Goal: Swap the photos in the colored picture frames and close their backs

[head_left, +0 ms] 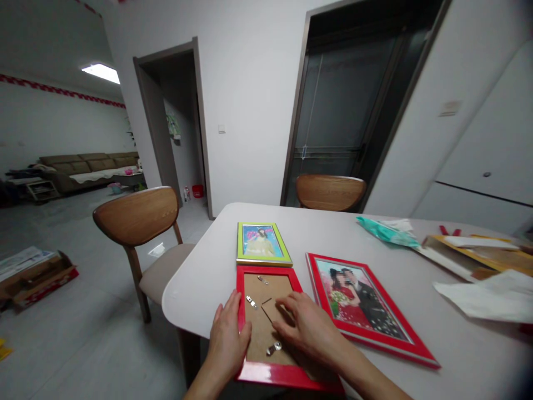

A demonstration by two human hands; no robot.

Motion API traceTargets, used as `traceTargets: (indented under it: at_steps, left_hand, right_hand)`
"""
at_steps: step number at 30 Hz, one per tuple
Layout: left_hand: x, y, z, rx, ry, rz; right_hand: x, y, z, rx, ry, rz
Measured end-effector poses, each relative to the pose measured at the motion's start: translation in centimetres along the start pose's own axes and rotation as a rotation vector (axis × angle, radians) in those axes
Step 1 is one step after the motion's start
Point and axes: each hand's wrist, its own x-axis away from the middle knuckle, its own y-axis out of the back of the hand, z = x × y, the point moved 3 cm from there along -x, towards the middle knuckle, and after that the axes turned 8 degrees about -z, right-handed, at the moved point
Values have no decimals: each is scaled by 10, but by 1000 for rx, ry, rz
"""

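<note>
A red picture frame (270,373) lies face down at the table's near edge, its brown backing board (260,347) upward. Several metal clips sit on the board, one clip (273,348) near the bottom. A thin dark slit marks an angle in the middle. My left hand (227,336) holds the frame's left rim, fingers along the outside and thumb over the inner edge. Resting over the right part of the board, my right hand (308,325) has curved fingers and its thumb apart, with nothing seen between them. Its fingertips are beside the slit.
A green-framed picture (264,244) touches the red frame's far end. To the right lies a red-framed couple photo (358,300). Farther right are a teal wrapper (387,232), a yellow box (491,255) and white paper (487,294). A wooden chair (137,216) stands left of the white table (200,278).
</note>
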Motion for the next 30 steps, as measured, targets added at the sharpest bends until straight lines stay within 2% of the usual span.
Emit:
traceTargets:
  at_steps: [4, 7, 10, 13, 16, 18, 21, 24, 27, 30]
  left_hand:
    - [-1, 0, -1, -8, 3, 0]
    - [-2, 0, 0, 25, 17, -7]
    - [-4, 4, -2, 152, 56, -56]
    - [-7, 13, -11, 431, 119, -112]
    - [-10, 19, -19, 861, 267, 4]
    - [-13, 26, -16, 1047, 378, 49]
    - [-16, 42, 10, 1065, 477, -24]
    - [-17, 58, 48, 956, 534, -98]
    - [-18, 69, 79, 750, 516, -136]
    - [-20, 74, 96, 605, 499, -140]
  right_hand:
    - [14, -5, 2, -24, 4, 8]
    - [8, -8, 0, -86, -30, -27]
    - [0, 0, 1, -119, -60, -58]
    - [-5, 16, 13, -149, -45, -103]
    - [-7, 30, 28, -201, 0, -155]
    - [-8, 33, 31, -242, 27, -168]
    - [-8, 29, 12, -207, 1, -199]
    - [-5, 17, -17, -16, -91, -188]
    - [-3, 4, -35, 158, -148, -135]
    - [-6, -2, -39, 243, -200, -89]
